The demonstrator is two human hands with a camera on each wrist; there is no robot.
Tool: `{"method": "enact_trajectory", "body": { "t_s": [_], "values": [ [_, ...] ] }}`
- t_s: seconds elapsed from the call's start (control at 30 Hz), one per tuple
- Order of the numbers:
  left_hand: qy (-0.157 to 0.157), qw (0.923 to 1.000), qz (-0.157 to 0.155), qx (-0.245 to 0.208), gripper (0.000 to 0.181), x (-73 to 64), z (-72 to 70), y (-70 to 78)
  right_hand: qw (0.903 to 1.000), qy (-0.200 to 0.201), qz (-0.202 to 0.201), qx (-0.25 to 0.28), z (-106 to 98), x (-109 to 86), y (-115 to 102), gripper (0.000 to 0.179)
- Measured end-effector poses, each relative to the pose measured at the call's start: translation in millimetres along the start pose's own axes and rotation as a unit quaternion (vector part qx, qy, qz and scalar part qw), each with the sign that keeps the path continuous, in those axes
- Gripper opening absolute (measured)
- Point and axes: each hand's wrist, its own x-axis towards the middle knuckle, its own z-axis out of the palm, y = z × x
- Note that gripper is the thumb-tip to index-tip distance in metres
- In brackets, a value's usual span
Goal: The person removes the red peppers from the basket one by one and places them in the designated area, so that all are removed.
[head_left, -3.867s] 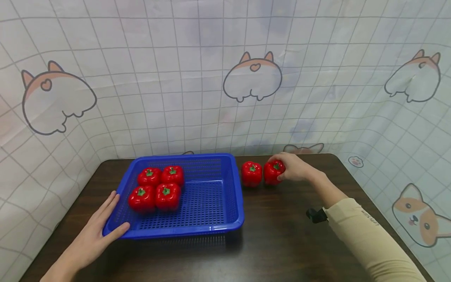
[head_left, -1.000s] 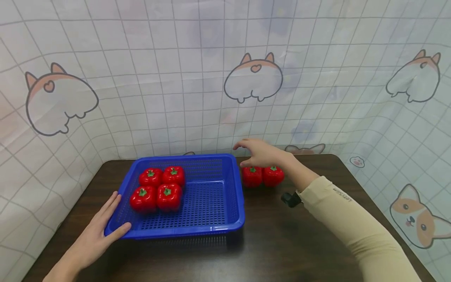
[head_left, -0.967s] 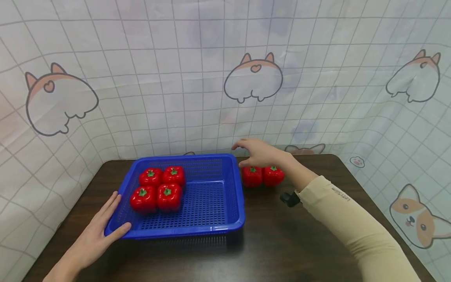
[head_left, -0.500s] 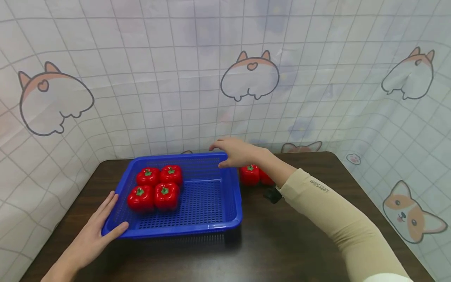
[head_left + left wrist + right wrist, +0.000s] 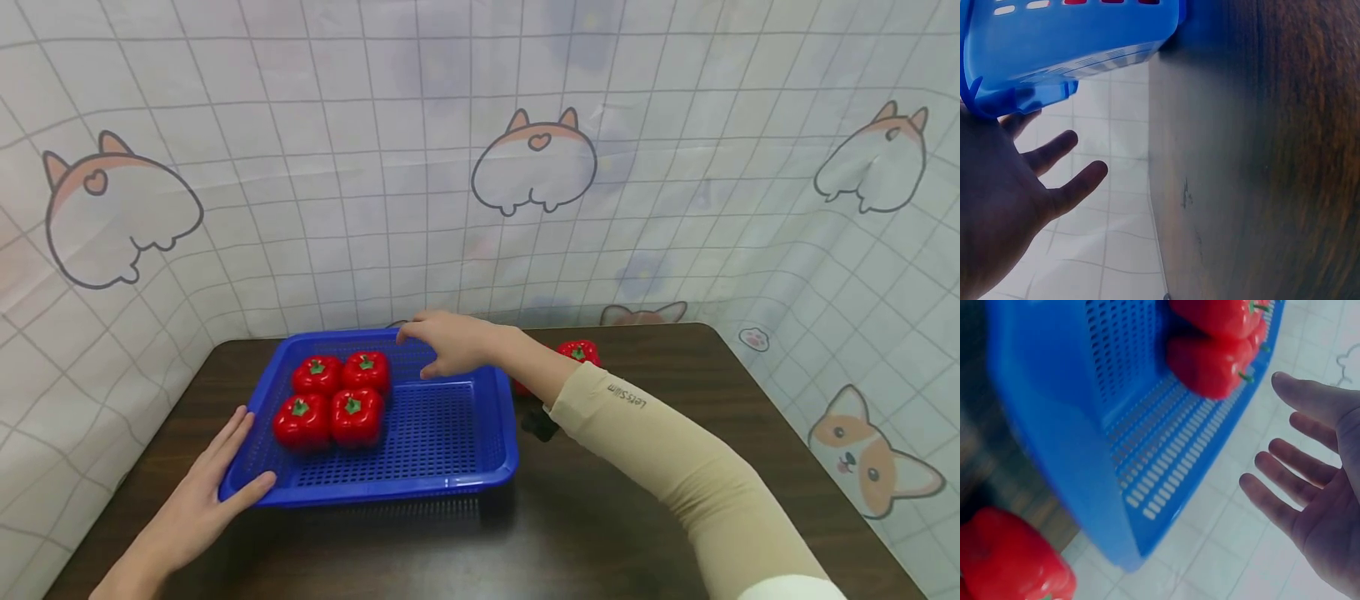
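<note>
Several red bell peppers [image 5: 357,419] with green stems stand grouped in the left half of a blue perforated basket [image 5: 435,442]. My left hand [image 5: 197,492] rests against the basket's left side, thumb over the front corner of the rim. In the left wrist view its fingers [image 5: 1079,187] are straight and spread below the rim. Over the basket's back right part hovers my right hand [image 5: 453,342], holding nothing. In the right wrist view its fingers [image 5: 1275,503] are spread beside the basket. One bell pepper [image 5: 577,351] on the table shows past my right arm; another is mostly hidden behind it.
The dark wooden table [image 5: 600,517] runs on in front and to the right of the basket. A black wrist camera [image 5: 538,423] hangs from my right sleeve. A white gridded cloth [image 5: 360,208] with cartoon dogs rises close behind the table.
My right hand first held the right-hand loose pepper, let it go beside the other, and has since travelled left over the basket with nothing in it. My left hand stays in place.
</note>
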Motion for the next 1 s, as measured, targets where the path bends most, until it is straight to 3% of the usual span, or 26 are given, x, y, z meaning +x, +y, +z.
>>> {"method": "enact_trajectory", "body": {
  "t_s": [0.43, 0.77, 1.0],
  "values": [
    [-0.001, 1.0, -0.001, -0.006, 0.083, -0.9, 0.8, 1.4, 0.9982, -0.047, -0.038, 0.004, 21, 26.2, -32, 0.062],
    [-0.002, 1.0, -0.004, -0.005, 0.083, 0.0, 1.5, 0.7, 0.9954, -0.043, -0.085, 0.011, 39, 45.7, -46, 0.053],
    [-0.002, 1.0, -0.008, -0.003, 0.082, 0.2, 1.2, -0.1, 0.9947, -0.073, -0.07, -0.02, 49, 56.0, -55, 0.058]
  ]
}}
